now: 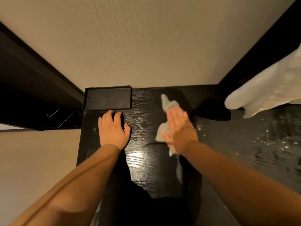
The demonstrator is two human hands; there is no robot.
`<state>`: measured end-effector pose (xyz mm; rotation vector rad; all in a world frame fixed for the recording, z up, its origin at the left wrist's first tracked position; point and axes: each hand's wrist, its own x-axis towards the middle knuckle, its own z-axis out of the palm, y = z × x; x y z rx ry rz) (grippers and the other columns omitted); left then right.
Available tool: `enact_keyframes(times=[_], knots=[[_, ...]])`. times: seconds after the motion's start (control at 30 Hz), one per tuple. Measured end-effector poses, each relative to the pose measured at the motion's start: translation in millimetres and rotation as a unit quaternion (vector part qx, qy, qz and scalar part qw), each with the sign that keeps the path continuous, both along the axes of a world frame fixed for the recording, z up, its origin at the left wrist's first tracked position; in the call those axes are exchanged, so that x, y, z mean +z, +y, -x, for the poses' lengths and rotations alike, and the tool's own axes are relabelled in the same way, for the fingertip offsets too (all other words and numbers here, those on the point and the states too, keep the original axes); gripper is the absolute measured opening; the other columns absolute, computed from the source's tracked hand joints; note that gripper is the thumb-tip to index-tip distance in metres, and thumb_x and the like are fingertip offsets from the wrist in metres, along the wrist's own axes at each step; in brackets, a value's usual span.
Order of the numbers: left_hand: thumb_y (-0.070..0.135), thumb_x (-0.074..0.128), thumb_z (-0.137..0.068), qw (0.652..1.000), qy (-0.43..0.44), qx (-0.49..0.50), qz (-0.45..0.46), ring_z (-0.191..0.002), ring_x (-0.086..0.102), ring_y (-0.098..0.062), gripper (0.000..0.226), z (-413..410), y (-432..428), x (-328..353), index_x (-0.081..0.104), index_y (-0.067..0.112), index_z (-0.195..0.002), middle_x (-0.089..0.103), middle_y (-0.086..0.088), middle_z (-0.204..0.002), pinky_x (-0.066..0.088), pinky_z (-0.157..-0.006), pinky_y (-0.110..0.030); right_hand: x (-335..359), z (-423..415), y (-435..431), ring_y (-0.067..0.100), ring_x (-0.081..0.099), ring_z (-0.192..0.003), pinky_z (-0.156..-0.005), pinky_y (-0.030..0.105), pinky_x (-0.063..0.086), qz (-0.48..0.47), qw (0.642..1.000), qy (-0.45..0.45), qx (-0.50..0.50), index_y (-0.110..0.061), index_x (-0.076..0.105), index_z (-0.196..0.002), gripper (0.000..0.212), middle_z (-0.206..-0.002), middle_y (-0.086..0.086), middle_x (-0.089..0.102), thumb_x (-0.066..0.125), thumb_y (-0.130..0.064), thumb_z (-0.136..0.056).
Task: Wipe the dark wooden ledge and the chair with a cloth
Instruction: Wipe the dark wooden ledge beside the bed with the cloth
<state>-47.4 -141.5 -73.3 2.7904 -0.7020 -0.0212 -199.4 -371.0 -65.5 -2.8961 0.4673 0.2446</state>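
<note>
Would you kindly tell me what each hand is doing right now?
Left hand: open, resting on the dark wooden ledge, holding nothing.
Right hand: open, pressing flat on the crumpled pale cloth.

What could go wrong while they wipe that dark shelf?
1. The black tray sits by the ledge's left edge, just beyond the left hand. A wide sweep or a nudge might push it off.
2. White fabric hangs over the right side. The cloth under the right hand could snag or smear it.
</note>
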Motion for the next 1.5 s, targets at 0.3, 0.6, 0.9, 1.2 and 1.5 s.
enact_keyframes(times=[0.3,0.6,0.9,1.2,1.5], knots=[[0.047,0.056,-0.094,0.997,0.054,-0.058,0.024,-0.149,0.034,-0.029,0.058,38,-56,-3,0.053,0.019,-0.145,0.042,-0.010,-0.157,0.014,-0.127,-0.062,-12,0,-50,0.023,-0.011,-0.159,-0.127,0.040,-0.011,-0.006,0.997,-0.008,0.077,-0.011,0.007,-0.165,0.093,-0.173,0.006,-0.001,0.022,-0.069,-0.093],[0.055,0.046,-0.098,0.998,0.039,-0.027,-0.052,-0.160,0.012,-0.023,0.071,37,-86,-7,0.033,0.026,-0.161,0.020,-0.005,-0.172,0.005,-0.129,-0.059,-21,-58,-36,0.029,0.007,-0.160,-0.129,0.047,0.006,0.012,0.997,-0.048,0.052,-0.006,0.024,-0.162,0.076,-0.170,0.013,0.022,0.025,-0.052,-0.102],[0.055,0.042,-0.096,0.996,0.045,-0.029,-0.066,-0.161,0.012,-0.022,0.070,35,-88,-2,0.034,0.026,-0.160,0.021,-0.004,-0.172,0.007,-0.128,-0.060,-16,-45,-83,0.025,0.012,-0.159,-0.130,0.045,0.008,-0.011,0.996,-0.088,-0.015,-0.011,0.029,-0.162,0.078,-0.169,0.007,0.026,0.035,-0.055,-0.098],[0.053,0.049,-0.097,0.997,0.044,-0.027,-0.058,-0.160,0.016,-0.023,0.070,35,-87,1,0.036,0.026,-0.160,0.023,-0.004,-0.171,0.008,-0.129,-0.059,-14,-43,-84,0.026,0.001,-0.160,-0.130,0.045,0.002,0.002,0.998,-0.048,0.034,-0.010,0.019,-0.164,0.081,-0.171,0.009,0.018,0.030,-0.059,-0.101],[0.056,0.043,-0.095,0.997,0.051,-0.022,-0.059,-0.160,0.016,-0.023,0.072,34,-89,4,0.036,0.027,-0.160,0.023,-0.003,-0.171,0.009,-0.129,-0.060,-11,-15,-122,0.030,-0.008,-0.159,-0.129,0.047,-0.003,0.031,0.987,0.012,-0.157,-0.007,0.011,-0.164,0.086,-0.173,0.013,0.005,0.023,-0.062,-0.099]])
